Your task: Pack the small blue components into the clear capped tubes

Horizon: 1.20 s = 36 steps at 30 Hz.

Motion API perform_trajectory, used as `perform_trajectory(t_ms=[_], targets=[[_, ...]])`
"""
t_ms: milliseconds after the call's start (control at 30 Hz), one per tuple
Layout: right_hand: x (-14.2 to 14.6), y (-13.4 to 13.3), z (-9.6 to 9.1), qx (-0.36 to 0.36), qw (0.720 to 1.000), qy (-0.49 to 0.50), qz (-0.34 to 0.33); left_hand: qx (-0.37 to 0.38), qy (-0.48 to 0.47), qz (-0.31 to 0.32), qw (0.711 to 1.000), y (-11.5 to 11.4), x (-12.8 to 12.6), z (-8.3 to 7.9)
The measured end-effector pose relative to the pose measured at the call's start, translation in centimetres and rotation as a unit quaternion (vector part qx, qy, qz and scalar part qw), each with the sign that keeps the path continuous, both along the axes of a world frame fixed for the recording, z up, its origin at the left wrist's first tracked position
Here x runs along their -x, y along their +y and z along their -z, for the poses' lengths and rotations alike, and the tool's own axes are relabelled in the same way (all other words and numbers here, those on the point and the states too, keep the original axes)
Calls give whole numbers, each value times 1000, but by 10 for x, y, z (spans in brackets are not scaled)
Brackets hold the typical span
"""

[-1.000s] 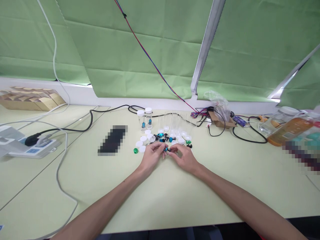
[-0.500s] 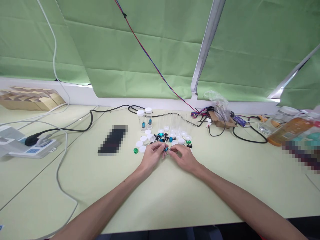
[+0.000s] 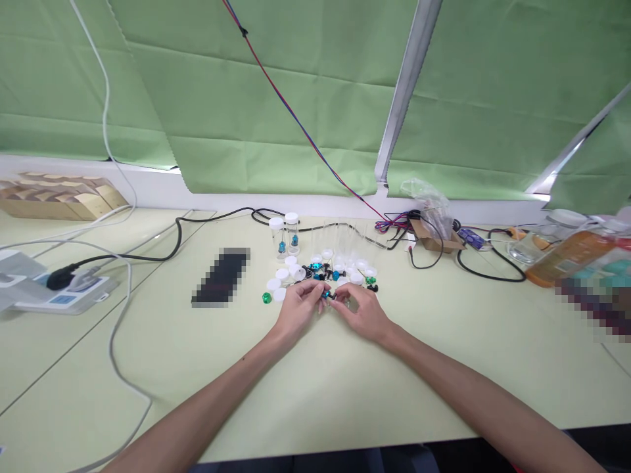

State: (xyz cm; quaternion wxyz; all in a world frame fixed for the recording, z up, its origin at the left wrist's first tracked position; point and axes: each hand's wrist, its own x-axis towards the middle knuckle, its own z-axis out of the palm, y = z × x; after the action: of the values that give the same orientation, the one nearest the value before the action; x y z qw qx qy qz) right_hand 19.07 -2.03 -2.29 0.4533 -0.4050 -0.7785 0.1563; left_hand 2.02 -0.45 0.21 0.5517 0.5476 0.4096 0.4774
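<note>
Small blue-and-black part (image 3: pixel 327 295), one, pinched between two hands over the table (image 3: pixel 394 387).
Left hand (image 3: pixel 300 307): one, fingers clamped on the blue end. Right hand (image 3: pixel 365 311): one, thumb and fingertips closed at the black end. Just beyond, in a loose heap: white caps (image 3: pixel 273 285), clear tubes (image 3: pixel 345 240) and blue pieces (image 3: pixel 337 275), too crowded to count; green pieces (image 3: pixel 267 297), at least two, on opposite sides. Capped tubes (image 3: pixel 277 238): two, upright, a blue piece inside each. Farther left: power strip (image 3: pixel 64 297), one. Farther right: open carton (image 3: pixel 434 246), one; orange bottle (image 3: pixel 566 259), one, tilted.
</note>
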Motion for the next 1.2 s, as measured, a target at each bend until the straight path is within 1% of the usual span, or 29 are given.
perform_trajectory(t_ms=[500,733,933,1200], targets=[[-1,1,0,1,999,-42,4,-9,-4,14,1000,1,-1,3],[-1,1,-1,1,1000,-19,-3,3,-9,0,1000,0,0,-1],[-1,2,0,-6,1000,-8,-10,12,-1,-8,1000,1,1,1],[-2,3,2,-14,1000,-9,-7,17,-5,-3,1000,0,0,1]])
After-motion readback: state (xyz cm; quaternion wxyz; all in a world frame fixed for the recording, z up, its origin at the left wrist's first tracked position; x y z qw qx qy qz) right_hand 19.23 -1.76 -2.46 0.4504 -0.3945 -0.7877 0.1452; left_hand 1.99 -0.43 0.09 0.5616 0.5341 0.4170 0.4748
